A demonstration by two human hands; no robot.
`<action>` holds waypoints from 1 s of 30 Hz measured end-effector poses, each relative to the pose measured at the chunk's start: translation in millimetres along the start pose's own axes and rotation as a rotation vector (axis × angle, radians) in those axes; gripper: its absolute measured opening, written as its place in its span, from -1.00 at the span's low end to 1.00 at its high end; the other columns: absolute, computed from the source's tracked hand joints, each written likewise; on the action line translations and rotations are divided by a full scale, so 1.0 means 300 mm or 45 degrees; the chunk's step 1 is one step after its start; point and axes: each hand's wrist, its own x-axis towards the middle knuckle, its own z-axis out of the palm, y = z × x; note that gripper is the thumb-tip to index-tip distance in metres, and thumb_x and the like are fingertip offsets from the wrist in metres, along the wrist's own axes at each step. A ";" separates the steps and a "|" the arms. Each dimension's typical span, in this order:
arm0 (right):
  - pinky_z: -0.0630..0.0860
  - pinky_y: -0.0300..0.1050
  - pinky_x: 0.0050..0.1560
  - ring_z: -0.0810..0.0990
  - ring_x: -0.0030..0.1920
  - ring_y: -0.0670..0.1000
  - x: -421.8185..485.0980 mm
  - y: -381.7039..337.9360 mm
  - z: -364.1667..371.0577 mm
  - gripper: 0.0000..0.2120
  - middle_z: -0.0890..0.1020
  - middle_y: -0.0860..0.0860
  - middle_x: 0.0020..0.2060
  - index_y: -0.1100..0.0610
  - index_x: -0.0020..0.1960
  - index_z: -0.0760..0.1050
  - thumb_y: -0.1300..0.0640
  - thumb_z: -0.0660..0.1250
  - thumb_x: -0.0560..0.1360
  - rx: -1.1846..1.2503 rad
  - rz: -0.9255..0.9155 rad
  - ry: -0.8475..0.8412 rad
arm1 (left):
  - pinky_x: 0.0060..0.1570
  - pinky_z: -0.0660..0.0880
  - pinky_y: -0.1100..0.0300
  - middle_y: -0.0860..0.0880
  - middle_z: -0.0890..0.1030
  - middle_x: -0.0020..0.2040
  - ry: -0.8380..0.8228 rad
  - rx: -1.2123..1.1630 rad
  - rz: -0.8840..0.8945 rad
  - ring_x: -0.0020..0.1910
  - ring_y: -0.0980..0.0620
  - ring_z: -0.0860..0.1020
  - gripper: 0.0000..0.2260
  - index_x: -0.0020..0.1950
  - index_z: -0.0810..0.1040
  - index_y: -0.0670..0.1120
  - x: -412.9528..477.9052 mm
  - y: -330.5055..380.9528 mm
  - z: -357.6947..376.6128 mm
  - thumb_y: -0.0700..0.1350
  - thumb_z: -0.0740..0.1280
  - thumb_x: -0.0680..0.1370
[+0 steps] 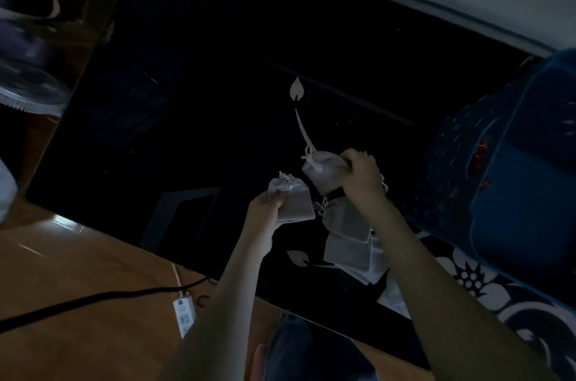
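Left hand (268, 206): we see its fingers curled round a grey drawstring pouch (293, 200), lifted clear.
Right hand (361, 175): we see it gripping a second pouch (322, 170), just beside the first.
Spare pouches (347, 243): piled on the dark leaf-patterned surface (218, 131), below both hands.
Blue basket (498, 178): near the pile.

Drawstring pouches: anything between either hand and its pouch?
Nothing visible. The left hand already grips the nearer drawstring pouch, and the right hand grips the farther drawstring pouch. The pile of pouches lies on the dark rug just under the right wrist.
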 end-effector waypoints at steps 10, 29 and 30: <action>0.39 -0.23 -0.30 0.48 -0.32 -0.05 -0.178 -0.039 0.073 -0.89 0.52 -0.01 -0.35 0.14 -0.08 0.48 0.33 0.24 0.51 0.739 0.165 -0.381 | -0.31 0.51 0.32 -0.06 0.57 -0.19 -0.038 -0.065 -0.095 -0.26 0.08 0.56 -0.80 0.03 0.51 -0.21 -0.030 0.016 0.086 -0.26 0.10 0.65; 0.37 -0.25 -0.26 0.50 -0.16 -0.02 -0.205 -0.038 0.072 -0.72 0.55 0.08 -0.10 0.25 0.23 0.36 0.18 0.24 0.56 0.344 0.233 -0.173 | 0.16 0.52 0.07 -0.10 0.60 0.18 -0.607 0.220 0.400 0.20 -0.06 0.56 -0.73 0.29 0.46 -0.12 -0.122 0.002 0.075 -0.06 0.21 0.63; 0.37 -0.31 -0.32 0.49 -0.18 -0.05 -0.206 -0.037 0.070 -0.73 0.53 0.05 -0.12 0.25 0.22 0.36 0.20 0.24 0.55 0.355 0.216 -0.191 | 0.15 0.52 0.06 -0.12 0.59 0.18 -0.623 0.233 0.405 0.19 -0.07 0.57 -0.72 0.29 0.46 -0.14 -0.123 0.002 0.076 -0.12 0.28 0.59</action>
